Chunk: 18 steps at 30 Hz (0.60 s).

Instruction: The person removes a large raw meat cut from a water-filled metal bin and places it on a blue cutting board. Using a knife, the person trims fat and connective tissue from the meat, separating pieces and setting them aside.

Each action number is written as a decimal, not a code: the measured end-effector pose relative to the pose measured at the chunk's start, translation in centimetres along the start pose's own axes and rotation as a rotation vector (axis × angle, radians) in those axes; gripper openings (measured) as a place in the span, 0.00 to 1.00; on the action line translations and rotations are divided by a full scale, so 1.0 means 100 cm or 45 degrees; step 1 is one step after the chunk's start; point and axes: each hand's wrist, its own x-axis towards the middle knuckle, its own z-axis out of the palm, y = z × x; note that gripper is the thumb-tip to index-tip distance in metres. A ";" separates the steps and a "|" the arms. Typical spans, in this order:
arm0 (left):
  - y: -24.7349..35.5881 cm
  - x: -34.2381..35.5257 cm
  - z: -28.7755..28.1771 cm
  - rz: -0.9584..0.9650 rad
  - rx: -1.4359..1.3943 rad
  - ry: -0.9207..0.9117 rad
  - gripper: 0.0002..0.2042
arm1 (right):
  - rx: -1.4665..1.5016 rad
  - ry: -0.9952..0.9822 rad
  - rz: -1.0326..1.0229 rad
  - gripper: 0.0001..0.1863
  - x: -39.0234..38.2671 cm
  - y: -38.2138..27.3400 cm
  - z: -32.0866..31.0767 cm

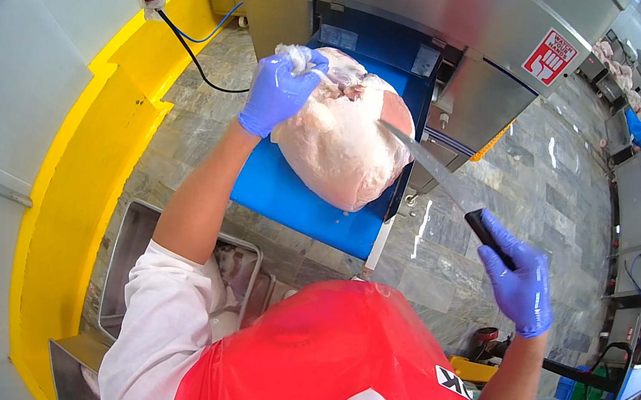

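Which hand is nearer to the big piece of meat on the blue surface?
Left. The left hand is at the upper-left edge of the meat; the right hand is apart from it, off to the lower right, holding the knife.

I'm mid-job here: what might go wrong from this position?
1. The right hand holds a long knife pointing toward the side where the left hand grips pale, film-like material; a slip might cut that hand.
2. The large meat piece sits near the right edge of the blue belt, so a hard push could shift it off.
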 end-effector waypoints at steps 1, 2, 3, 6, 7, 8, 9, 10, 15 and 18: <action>0.000 0.007 0.001 -0.001 -0.023 0.018 0.05 | -0.045 -0.010 -0.074 0.27 0.007 -0.007 -0.009; -0.001 0.011 0.002 0.000 -0.048 0.034 0.06 | -0.090 -0.019 -0.104 0.27 0.015 -0.015 -0.015; -0.002 0.015 0.004 0.003 -0.041 0.027 0.07 | -0.138 -0.025 -0.134 0.26 0.024 -0.024 -0.022; -0.004 0.020 0.004 0.006 -0.045 0.009 0.07 | -0.412 -0.137 -0.253 0.25 0.058 -0.057 -0.031; -0.004 0.019 0.004 -0.001 -0.061 0.006 0.07 | -0.492 -0.175 -0.316 0.26 0.070 -0.069 -0.032; -0.004 0.018 0.003 -0.014 -0.070 0.005 0.08 | -0.589 -0.179 -0.398 0.24 0.081 -0.081 -0.034; -0.004 0.017 0.003 -0.005 -0.074 0.016 0.08 | -0.632 -0.211 -0.384 0.21 0.090 -0.094 -0.040; -0.004 0.016 0.002 -0.004 -0.072 0.025 0.08 | -0.685 -0.265 -0.318 0.19 0.097 -0.106 -0.049; -0.002 0.005 -0.002 -0.018 -0.158 -0.006 0.06 | -0.905 -0.457 -0.524 0.20 0.159 -0.148 -0.067; -0.003 -0.002 -0.006 -0.025 -0.233 -0.063 0.04 | -1.033 -0.664 -0.330 0.16 0.198 -0.195 -0.070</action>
